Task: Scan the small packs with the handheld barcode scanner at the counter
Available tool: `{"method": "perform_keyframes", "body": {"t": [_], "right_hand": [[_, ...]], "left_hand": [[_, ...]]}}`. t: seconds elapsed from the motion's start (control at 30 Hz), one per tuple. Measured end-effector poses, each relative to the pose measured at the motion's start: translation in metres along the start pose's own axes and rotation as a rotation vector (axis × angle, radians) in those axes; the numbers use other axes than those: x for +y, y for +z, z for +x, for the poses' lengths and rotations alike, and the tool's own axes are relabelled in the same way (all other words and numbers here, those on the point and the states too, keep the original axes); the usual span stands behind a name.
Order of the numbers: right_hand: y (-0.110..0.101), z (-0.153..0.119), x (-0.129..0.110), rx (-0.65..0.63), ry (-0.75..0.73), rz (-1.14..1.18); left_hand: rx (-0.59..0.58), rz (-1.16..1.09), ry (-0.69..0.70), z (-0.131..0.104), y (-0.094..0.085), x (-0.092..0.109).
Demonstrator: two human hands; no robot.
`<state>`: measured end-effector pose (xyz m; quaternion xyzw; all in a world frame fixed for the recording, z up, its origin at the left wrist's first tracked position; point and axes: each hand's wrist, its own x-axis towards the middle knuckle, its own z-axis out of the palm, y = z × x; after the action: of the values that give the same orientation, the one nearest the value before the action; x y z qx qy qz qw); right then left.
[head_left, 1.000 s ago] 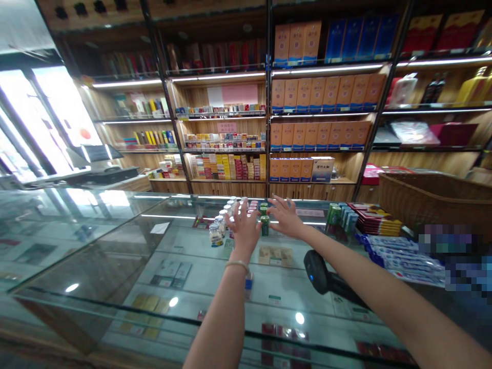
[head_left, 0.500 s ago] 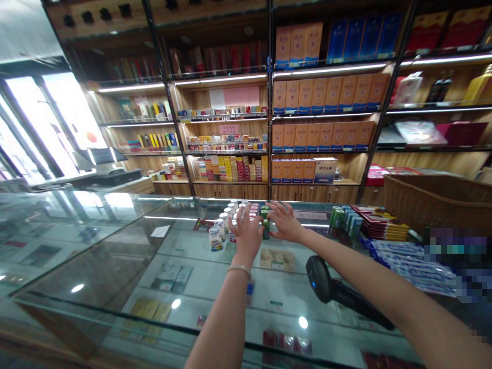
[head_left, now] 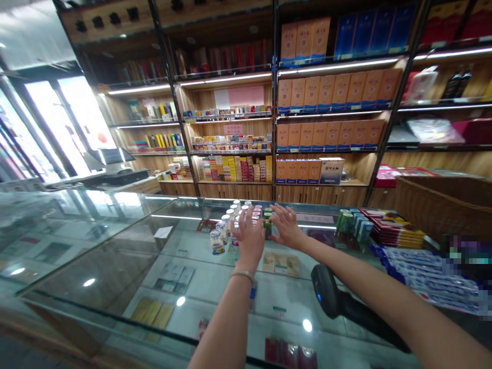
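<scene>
My left hand [head_left: 249, 240] is over the glass counter with its fingers spread, beside and partly over rows of small bottles. White-capped clear bottles [head_left: 217, 243] stand to its left, and pink-topped ones [head_left: 257, 211] show just past its fingers. My right hand [head_left: 285, 225] has its fingers apart and curved at the right side of green containers [head_left: 268, 216]. Nothing is gripped in either hand, though contact of the fingertips with the containers is hard to make out. A bracelet [head_left: 243, 275] circles my left wrist.
A black handheld scanner [head_left: 326, 292] lies under my right forearm. To the right are green cans [head_left: 345, 221], red and yellow packs [head_left: 392, 230], blue-white packets [head_left: 426, 271] and a wicker basket [head_left: 442, 207]. Stocked shelves [head_left: 323, 115] stand behind the glass counter [head_left: 207, 292].
The view has shifted slightly, so most things sit a little further right. Both hands keep nearly the same place and pose beside the bottles.
</scene>
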<state>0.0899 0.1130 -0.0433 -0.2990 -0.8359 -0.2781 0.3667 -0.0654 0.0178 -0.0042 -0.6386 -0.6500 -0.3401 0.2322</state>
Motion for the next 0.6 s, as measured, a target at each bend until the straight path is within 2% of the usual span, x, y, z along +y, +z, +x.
{"method": "perform_keyframes", "body": {"t": [0.2, 0.6], "right_hand": [[0.0058, 0.0038, -0.0012, -0.014, 0.058, -0.007], [0.0094, 0.0059, 0.0006, -0.015, 0.072, -0.007]], "left_hand": [[-0.028, 0.013, 0.014, -0.0006, 0.0004, 0.0001], [-0.054, 0.024, 0.014, 0.0004, 0.0025, 0.0011]]}}
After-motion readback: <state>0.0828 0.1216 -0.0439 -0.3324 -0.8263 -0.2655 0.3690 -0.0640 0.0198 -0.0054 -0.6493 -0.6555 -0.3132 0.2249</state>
